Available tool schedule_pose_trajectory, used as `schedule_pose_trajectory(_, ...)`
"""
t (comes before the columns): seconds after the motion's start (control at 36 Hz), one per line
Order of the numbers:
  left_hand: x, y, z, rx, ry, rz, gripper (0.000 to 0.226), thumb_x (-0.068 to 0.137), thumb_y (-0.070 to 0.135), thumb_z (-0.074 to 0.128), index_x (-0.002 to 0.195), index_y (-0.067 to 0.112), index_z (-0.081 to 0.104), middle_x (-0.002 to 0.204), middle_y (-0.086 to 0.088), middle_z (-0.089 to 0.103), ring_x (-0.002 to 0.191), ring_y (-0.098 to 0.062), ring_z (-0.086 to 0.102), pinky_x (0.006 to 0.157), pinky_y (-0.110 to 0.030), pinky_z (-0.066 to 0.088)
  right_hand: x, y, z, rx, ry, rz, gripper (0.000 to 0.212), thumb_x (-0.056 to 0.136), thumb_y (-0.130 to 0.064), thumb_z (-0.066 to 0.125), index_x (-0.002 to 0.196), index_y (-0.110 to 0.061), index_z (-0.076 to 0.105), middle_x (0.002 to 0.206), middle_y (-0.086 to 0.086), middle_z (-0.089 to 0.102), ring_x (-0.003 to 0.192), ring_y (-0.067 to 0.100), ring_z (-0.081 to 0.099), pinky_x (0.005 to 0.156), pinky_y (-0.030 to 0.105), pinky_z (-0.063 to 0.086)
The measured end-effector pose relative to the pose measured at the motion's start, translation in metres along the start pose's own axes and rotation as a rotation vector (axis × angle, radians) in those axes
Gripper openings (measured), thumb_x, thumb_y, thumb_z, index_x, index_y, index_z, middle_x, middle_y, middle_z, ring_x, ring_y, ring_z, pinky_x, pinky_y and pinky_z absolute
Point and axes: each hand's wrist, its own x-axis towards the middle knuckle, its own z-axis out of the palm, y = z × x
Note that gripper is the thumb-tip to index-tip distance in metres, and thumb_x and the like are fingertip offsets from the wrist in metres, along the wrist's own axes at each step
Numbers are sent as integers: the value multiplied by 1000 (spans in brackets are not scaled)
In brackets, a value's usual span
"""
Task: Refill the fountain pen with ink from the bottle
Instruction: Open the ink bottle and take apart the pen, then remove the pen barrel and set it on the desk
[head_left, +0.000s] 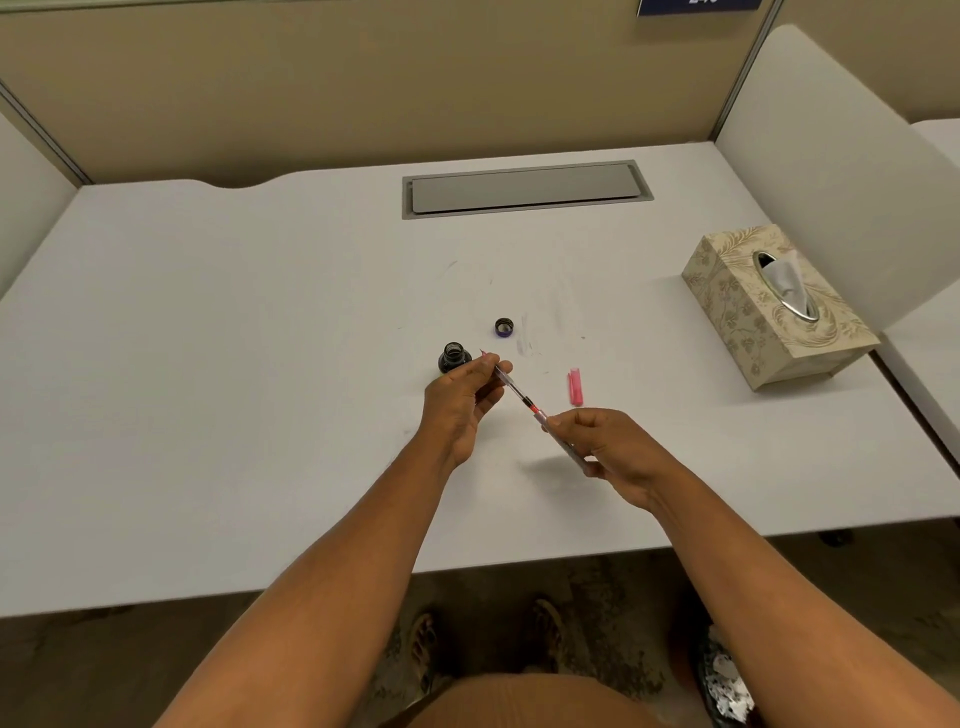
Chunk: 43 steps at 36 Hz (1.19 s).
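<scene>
Both hands raised over the white desk, sharing one long thin object between them. Left hand: fingers curled, thumb and fingertips pinching the front section of the slim fountain pen with clear body and red fittings; a small reddish tip shows just past the fingers, close to the bottle's mouth. Right hand: fingers curled around the grey rear barrel end of the same pen, gripping it. Pen runs diagonally from upper left to lower right, held clear of the desktop; its shadow lies on the surface beneath the right hand. Whether the front and rear sections are fully joined cannot be told.

Small dark glass ink bottle stands upright on the desk, mouth uncovered, just beyond and partly behind the left hand's fingers. Its round purple screw cap lies to the right and farther back, apart from the bottle, hollow side up. Pink translucent pen cap lies flat on the desk right of the pen, near but not touching it.

Patterned beige tissue box sits well to the right, a tissue poking from its oval slot. Grey metal cable hatch set into the desk's far edge. Faint smudges mark the surface near the screw cap.
</scene>
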Motion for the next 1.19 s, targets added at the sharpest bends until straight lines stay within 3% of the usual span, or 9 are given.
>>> schedule_pose_trajectory(0.22, 5, 6, -8, -68, 34, 4, 7, 93, 16, 69, 93, 10, 72, 89, -5, 77, 83, -13, 69, 77, -25, 57, 0, 12, -24, -105, 2, -29, 15, 95, -28, 66, 91, -14, 72, 78, 0, 56, 74, 18, 42, 65, 28, 34)
schedule_pose_trajectory(0.36, 5, 6, -9, -73, 27, 2, 6, 93, 17, 70, 89, 12, 72, 89, -4, 77, 83, -13, 69, 79, -25, 56, 12, 15, -17, -193, 157, -80, 20, 95, -24, 66, 91, -6, 72, 68, -2, 57, 59, 11, 46, 52, 19, 39)
schedule_pose_trajectory(0.44, 4, 5, -9, -67, 20, 1, 6, 93, 16, 69, 92, 11, 72, 88, -4, 77, 83, -13, 69, 80, -25, 56, 22, 16, -7, -267, 246, -130, 22, 92, -31, 70, 80, -13, 71, 65, -2, 63, 55, 12, 53, 57, 25, 45)
schedule_pose_trajectory(0.58, 1, 3, -11, -51, 20, -3, 8, 93, 17, 68, 93, 9, 72, 88, -5, 77, 84, -14, 68, 82, -26, 56, 42, 19, 8, -530, 339, -181, 30, 91, -42, 64, 77, -16, 69, 70, -2, 69, 71, 21, 66, 69, 34, 51)
schedule_pose_trajectory(0.69, -1, 2, -15, -44, 8, -12, 8, 94, 16, 68, 95, 10, 72, 88, -5, 76, 84, -14, 67, 85, -27, 56, 53, 18, 18, -664, 404, -207, 24, 94, -40, 59, 80, -22, 65, 75, -2, 66, 75, 21, 61, 63, 30, 41)
schedule_pose_trajectory(0.92, -2, 2, -21, -46, 6, -17, 13, 95, 16, 66, 102, 6, 71, 92, -7, 76, 87, -15, 67, 89, -29, 56, 66, 14, 28, -831, 471, -193, 26, 98, -41, 53, 92, -20, 67, 87, 2, 69, 74, 23, 55, 63, 29, 41)
schedule_pose_trajectory(1.19, 0, 3, -25, -50, -9, -31, 14, 96, 15, 64, 104, 5, 70, 92, -6, 76, 92, -17, 66, 89, -29, 55, 64, 15, 31, -889, 486, -150, 30, 98, -41, 51, 86, -18, 66, 81, 1, 66, 73, 23, 57, 61, 29, 41)
